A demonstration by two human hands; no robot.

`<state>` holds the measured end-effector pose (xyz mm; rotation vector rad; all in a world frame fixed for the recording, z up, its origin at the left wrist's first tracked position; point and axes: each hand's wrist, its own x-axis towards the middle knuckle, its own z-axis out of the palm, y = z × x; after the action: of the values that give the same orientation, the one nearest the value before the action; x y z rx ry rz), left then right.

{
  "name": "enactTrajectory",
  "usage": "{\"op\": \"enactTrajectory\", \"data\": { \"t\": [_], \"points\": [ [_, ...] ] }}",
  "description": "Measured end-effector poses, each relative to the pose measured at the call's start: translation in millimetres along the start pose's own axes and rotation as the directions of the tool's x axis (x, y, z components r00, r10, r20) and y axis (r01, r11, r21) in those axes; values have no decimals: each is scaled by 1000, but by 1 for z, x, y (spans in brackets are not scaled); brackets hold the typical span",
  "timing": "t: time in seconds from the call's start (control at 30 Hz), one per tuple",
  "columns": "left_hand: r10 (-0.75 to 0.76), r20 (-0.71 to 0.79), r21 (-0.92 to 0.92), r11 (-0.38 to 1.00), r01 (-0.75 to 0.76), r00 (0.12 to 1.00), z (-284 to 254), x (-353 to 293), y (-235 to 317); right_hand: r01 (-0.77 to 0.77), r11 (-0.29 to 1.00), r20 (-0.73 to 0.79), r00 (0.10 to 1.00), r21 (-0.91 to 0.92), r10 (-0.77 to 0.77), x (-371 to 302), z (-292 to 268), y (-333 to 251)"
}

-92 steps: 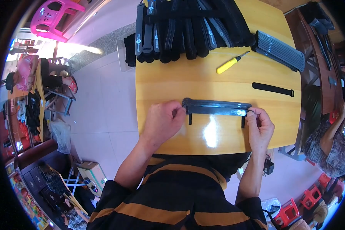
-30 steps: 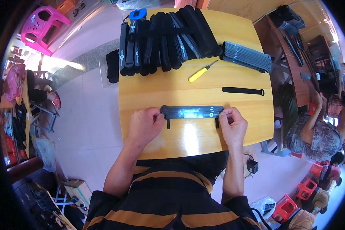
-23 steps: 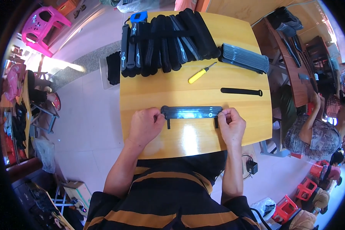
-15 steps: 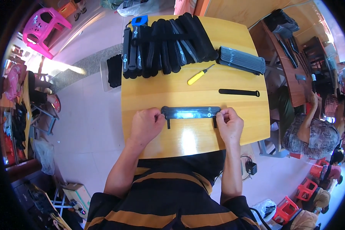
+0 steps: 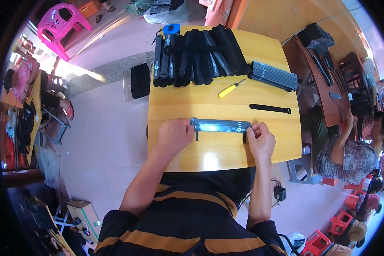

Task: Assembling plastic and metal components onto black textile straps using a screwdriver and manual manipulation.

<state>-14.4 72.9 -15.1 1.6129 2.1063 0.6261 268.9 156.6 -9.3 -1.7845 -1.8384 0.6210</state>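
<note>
A flat stack of dark hook-and-loop straps [image 5: 219, 126] lies crosswise near the table's front, shiny grey on its upper face. My left hand [image 5: 175, 135] pinches its left end. At the right end, my right hand [image 5: 261, 141] grips it between thumb and fingers. Two short dark strips hang out below the stack, one by each hand. Beyond it on the right lies a single black strap [image 5: 270, 109] with a slotted, rounded end. A yellow-handled pointed tool [image 5: 228, 90] rests farther back.
A large pile of black straps [image 5: 194, 64] covers the table's back, with a blue tape measure [image 5: 171, 29] at its corner. Another grey strap stack [image 5: 273, 76] sits at the back right. A bin of black pieces [image 5: 140, 81] stands left of the table [image 5: 175, 102]. People sit nearby.
The whole view has shifted, with the table appearing farther right and its back items lower. Both hands keep their hold on the strap stack, which barely moves on the table.
</note>
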Motion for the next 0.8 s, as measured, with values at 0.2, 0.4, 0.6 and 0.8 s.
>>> {"op": "enactTrajectory", "data": {
  "t": [0.2,0.4,0.6,0.8],
  "points": [
    [48,-15,-96,994,-49,999,-16,-18,-2,168,985,-98,980,-38,-171,-20,-1,-11],
    [350,-197,11,935,-355,916,-14,-51,2,570,811,-47,814,-129,-579,-48,20,-36],
    [408,36,191,893,-407,912,13,-56,4,645,748,297,753,-156,-587,-70,43,-61],
    [358,106,181,911,-372,928,12,-56,0,607,761,342,782,-230,-521,-68,43,-41]
  ]
}}
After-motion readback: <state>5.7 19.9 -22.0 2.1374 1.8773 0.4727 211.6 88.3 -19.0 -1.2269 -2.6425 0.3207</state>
